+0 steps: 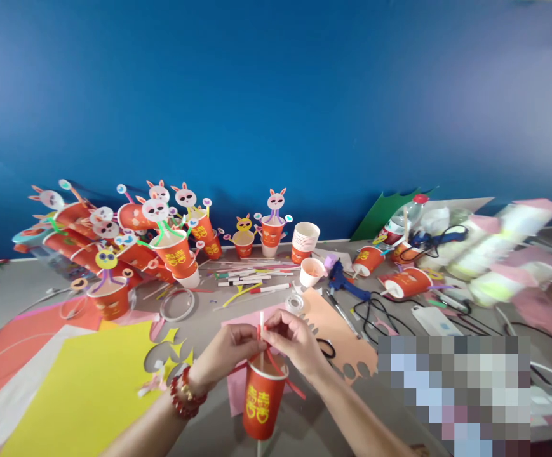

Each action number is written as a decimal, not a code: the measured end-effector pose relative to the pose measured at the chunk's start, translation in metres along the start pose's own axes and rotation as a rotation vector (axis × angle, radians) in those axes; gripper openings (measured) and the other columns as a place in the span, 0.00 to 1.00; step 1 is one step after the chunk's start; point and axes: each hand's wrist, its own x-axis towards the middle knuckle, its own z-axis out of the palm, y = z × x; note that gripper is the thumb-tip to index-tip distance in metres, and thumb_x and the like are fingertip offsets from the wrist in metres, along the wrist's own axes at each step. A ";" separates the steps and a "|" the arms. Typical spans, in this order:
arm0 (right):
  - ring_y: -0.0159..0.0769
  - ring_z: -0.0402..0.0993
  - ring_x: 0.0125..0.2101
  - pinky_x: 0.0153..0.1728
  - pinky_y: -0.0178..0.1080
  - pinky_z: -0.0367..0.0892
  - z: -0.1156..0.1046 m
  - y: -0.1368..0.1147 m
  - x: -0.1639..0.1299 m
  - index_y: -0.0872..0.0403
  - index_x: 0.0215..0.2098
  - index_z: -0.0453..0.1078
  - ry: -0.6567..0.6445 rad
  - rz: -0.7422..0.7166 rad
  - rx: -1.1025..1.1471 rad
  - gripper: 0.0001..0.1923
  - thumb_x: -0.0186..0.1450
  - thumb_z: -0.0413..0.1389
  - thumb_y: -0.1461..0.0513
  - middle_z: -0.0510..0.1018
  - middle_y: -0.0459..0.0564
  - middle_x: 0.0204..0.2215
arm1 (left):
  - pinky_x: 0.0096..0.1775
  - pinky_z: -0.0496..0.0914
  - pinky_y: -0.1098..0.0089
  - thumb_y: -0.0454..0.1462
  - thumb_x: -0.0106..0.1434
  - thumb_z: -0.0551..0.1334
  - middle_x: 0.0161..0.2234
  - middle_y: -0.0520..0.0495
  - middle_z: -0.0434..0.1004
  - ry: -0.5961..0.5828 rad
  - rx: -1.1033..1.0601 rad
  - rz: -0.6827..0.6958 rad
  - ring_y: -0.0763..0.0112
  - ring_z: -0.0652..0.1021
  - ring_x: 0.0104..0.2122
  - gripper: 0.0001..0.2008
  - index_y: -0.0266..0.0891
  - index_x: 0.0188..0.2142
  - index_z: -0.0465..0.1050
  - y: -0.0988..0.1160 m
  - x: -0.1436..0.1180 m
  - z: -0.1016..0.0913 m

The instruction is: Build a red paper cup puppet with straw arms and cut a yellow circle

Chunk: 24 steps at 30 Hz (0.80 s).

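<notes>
Currently, hands: left hand and right hand are pinching a white straw, grips clenched.
Cup: red cup is hanging below, above the bench.
Risk: red ribbon is looking loose; could slip off.

The cup is made of paper, printed glossy red, as are the bunny cups (paper faces included). Matt paper is seen in the yellow sheet. The tabletop is finished smooth grey.
</notes>
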 end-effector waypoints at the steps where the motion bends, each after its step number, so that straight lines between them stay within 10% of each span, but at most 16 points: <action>1: 0.33 0.71 0.27 0.28 0.33 0.66 0.000 0.001 0.000 0.54 0.31 0.72 -0.006 0.017 0.018 0.14 0.58 0.67 0.54 0.76 0.45 0.27 | 0.35 0.67 0.70 0.50 0.58 0.68 0.30 0.46 0.80 0.001 -0.007 0.002 0.68 0.75 0.30 0.19 0.34 0.33 0.80 0.000 0.000 0.001; 10: 0.32 0.70 0.28 0.29 0.34 0.65 -0.004 0.006 -0.010 0.54 0.35 0.73 -0.060 0.058 -0.049 0.14 0.65 0.60 0.51 0.74 0.44 0.27 | 0.37 0.69 0.69 0.49 0.59 0.67 0.29 0.47 0.81 0.068 -0.051 0.023 0.65 0.77 0.31 0.18 0.35 0.34 0.80 -0.001 -0.002 -0.001; 24: 0.40 0.77 0.31 0.30 0.37 0.70 -0.082 0.009 -0.005 0.49 0.41 0.75 0.208 -0.178 -0.847 0.08 0.66 0.56 0.58 0.80 0.51 0.34 | 0.35 0.69 0.72 0.49 0.56 0.69 0.30 0.45 0.83 0.107 -0.127 -0.048 0.69 0.78 0.29 0.18 0.33 0.32 0.78 -0.017 0.001 -0.006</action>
